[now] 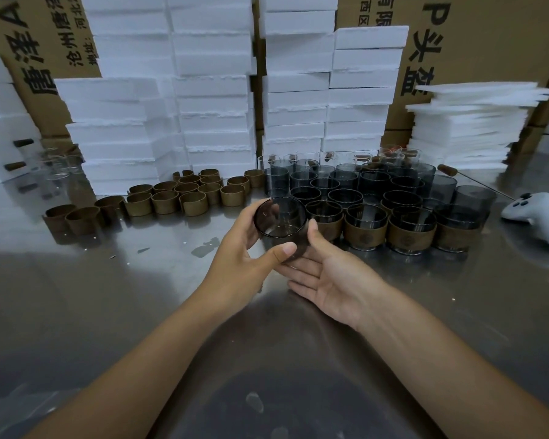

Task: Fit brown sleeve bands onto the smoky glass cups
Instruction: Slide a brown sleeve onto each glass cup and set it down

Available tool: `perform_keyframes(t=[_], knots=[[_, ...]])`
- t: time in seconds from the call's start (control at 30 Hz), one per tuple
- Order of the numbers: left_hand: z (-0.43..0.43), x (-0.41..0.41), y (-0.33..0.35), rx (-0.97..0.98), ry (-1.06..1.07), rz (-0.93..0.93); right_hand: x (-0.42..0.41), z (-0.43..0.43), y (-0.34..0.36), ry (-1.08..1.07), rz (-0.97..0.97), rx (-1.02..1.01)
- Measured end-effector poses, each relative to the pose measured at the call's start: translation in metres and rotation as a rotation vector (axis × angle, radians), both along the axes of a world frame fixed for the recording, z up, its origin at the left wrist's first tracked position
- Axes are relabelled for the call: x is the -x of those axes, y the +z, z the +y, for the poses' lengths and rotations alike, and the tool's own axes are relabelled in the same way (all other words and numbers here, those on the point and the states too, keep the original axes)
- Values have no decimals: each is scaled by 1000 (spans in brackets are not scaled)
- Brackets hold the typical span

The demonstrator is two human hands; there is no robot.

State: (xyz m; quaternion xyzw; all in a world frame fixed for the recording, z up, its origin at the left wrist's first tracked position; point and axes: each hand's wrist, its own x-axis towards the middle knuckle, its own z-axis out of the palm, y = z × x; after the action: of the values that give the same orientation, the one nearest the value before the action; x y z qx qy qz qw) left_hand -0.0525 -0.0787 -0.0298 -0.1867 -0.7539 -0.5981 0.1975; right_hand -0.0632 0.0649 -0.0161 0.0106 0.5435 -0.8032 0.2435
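steel table [140, 296], shiny, w/ stacks of white foam boxes [213, 90] along the back and printed cartons [488, 42] behind them. foam sheets [469, 128] piled at back right. loose bands [194, 202], brown open-ended rings, stand in a cluster left of centre, in front of the boxes. bare cups [374, 182], smoky grey, packed in rows right of centre. front row is banded cups [365, 231], each w/ a brown sleeve round its lower body. white controller [533, 210] lies at far right, apart from the cups.

cup [279, 220], unbanded, is held up off the table at centre frame, just in front of the banded cups, tilted so its mouth faces the camera. l hand [244, 248] grips it: fingers wrapped round the far left side, thumb curled across the near wall. r hand [330, 280] is palm-up under it, fingers straight and spread beneath the base, thumb tip touching the cup's right side. it's supporting, not clamped.
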Motion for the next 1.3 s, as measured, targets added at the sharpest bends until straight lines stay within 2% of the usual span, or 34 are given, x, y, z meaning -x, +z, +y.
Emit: perform_keyframes(t=[0.13,0.37,0.9,0.97,1.1,1.2,1.3], knots=[[1,-1,0,21,5,4,1,-1,2,-111,-3,98],[3,-3,0,-42,-25,-30,0,0,6,-89,-13,299],[3,-3,5,-284,-37,-148,-2,-2,3,102,19,165],[1,-2,5,-334,-31,-187,-2,-2,3,84,76,94],[1,-1,7,-414,-126,-288,-4,-6,1,-61,333,-117],[6,-4,8,-428,-206,-311,-6,-7,1,-93,468,-182],[9,-4,9,-485,-159,-296,-8,-9,2,-101,554,-214]])
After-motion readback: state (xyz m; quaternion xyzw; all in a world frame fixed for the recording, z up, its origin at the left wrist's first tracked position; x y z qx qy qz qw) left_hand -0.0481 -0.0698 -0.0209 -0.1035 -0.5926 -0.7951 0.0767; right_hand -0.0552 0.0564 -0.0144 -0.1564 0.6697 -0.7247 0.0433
